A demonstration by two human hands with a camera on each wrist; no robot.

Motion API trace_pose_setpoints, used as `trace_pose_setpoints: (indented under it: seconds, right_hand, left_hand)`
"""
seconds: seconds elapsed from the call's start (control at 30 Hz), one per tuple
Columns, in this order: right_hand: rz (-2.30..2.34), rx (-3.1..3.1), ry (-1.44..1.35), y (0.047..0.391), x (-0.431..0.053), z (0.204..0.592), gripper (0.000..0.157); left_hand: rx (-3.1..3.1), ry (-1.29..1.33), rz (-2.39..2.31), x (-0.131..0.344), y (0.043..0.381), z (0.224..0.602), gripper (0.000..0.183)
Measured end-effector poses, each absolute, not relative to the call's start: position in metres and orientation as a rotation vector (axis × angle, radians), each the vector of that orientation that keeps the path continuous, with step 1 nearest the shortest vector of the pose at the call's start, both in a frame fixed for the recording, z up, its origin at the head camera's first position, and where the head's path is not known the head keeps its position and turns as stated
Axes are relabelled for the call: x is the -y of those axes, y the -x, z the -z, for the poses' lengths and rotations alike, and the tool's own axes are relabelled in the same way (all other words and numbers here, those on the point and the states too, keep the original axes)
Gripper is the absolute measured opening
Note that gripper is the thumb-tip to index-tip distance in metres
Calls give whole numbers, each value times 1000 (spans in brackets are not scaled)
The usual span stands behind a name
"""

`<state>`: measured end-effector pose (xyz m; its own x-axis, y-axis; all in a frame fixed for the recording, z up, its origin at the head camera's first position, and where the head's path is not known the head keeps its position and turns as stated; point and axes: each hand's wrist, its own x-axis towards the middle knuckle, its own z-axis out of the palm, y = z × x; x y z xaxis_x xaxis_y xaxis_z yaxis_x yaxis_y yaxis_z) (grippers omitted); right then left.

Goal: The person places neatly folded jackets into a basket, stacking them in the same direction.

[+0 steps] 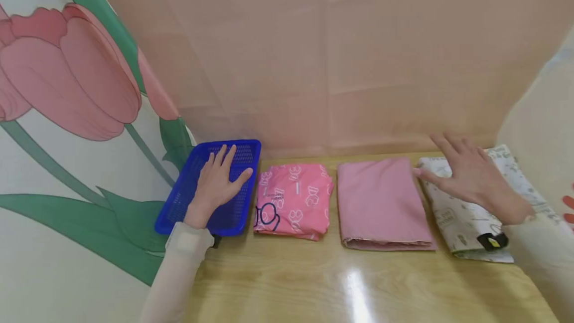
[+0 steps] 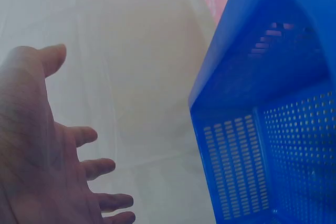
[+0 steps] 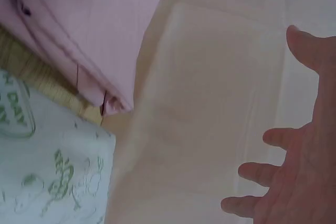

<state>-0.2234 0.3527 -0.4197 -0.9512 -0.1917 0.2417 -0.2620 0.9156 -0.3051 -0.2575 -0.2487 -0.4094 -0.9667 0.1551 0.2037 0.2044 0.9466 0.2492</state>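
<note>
My left hand (image 1: 216,184) hovers over the blue plastic basket (image 1: 179,198), fingers spread and holding nothing. In the left wrist view the basket's perforated walls (image 2: 236,166) stand to the right of that hand. My right hand (image 1: 471,176) is held above a folded white cloth (image 1: 453,218) with green print, its fingers extended and thumb apart. Left of it lies a folded plain pink cloth (image 1: 381,203). Beside the basket is a folded bright pink cloth (image 1: 293,201) with white bow-like drawings. The right wrist view shows the plain pink cloth (image 3: 105,24) next to the white one (image 3: 58,166).
All of these stand in a row on a light wooden table (image 1: 287,278). Behind it hangs a beige-pink sheet (image 1: 336,64). A wall with large painted tulips (image 1: 80,69) borders the left side. Dark bands are worn at the wrists.
</note>
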Motion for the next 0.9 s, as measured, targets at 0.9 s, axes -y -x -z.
trace_pose_setpoints:
  seconds: [0.9]
  right_hand:
    - [-892, 2764, -365, 201, -264, 432, 100]
  left_hand:
    - [2800, 296, 607, 214, 228, 432, 85]
